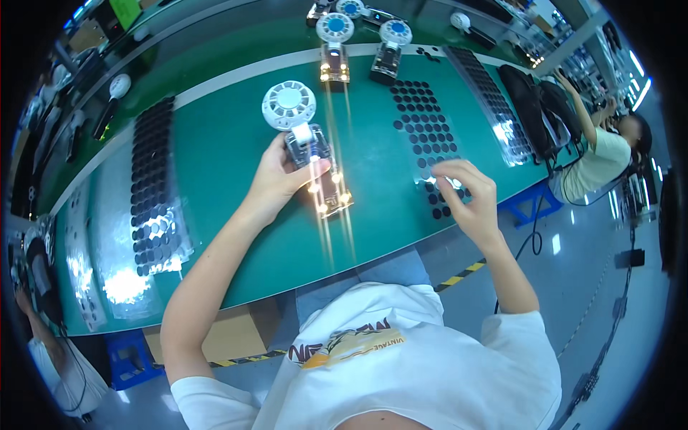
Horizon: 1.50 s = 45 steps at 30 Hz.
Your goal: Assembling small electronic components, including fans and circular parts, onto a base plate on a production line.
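My left hand (277, 179) is closed around the dark, see-through body of a handheld device (289, 105) with a white, round, fan-like head. Several warm lamps glow at the body's near end, and the thumb lies across it. To the right, my right hand (469, 197) hovers at a clear sheet of black round pads (428, 129), over its near end. Thumb and forefinger are pinched together there; whatever may be between them is too small to make out.
Similar devices stand at the table's far side, one lit device (335, 61) and one unlit device (389, 57). More pad sheets lie left (152, 179) and far right (494, 107). A black bag (534, 107) rests at the right edge, near a seated co-worker (598, 161).
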Each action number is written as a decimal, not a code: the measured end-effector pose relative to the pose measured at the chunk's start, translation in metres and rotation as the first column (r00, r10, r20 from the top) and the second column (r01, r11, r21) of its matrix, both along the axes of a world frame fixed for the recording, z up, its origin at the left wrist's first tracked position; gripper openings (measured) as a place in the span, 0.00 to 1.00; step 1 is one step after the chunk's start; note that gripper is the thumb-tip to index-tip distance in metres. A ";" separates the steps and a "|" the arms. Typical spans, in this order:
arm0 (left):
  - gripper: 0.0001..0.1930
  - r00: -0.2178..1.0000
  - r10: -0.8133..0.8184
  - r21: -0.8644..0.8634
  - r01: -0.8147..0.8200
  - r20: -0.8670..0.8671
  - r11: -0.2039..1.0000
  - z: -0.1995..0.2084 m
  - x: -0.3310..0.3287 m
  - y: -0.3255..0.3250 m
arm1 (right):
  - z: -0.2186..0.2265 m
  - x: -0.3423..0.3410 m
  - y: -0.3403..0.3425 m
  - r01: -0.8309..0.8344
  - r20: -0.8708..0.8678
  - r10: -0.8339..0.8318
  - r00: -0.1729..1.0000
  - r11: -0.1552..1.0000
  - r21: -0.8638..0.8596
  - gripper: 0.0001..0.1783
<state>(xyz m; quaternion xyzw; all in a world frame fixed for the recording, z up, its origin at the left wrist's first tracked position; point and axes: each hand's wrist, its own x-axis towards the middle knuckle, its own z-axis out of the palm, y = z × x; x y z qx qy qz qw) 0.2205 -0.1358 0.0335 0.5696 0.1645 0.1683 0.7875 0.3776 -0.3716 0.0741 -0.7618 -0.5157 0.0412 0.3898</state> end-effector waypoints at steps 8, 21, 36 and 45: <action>0.33 1.000 -0.002 0.143 0.003 -0.009 0.990 -0.002 -0.004 -0.006 | -0.030 -0.022 -0.053 0.068 0.069 -0.066 0.995 0.997 -0.024 0.13; 0.35 1.000 -0.015 0.099 0.014 0.006 0.995 0.001 -0.003 -0.006 | -0.038 -0.023 -0.066 0.029 0.149 -0.032 0.988 0.999 0.020 0.06; 0.38 0.978 -0.122 0.212 0.085 0.167 0.974 -0.007 -0.004 -0.007 | 0.029 -0.018 0.074 -0.235 -0.224 0.248 0.942 0.968 0.085 0.04; 0.41 0.981 -0.098 0.189 0.065 0.169 0.980 -0.005 -0.003 -0.007 | 0.027 -0.028 0.122 -0.420 -0.132 0.412 0.901 0.907 -0.038 0.07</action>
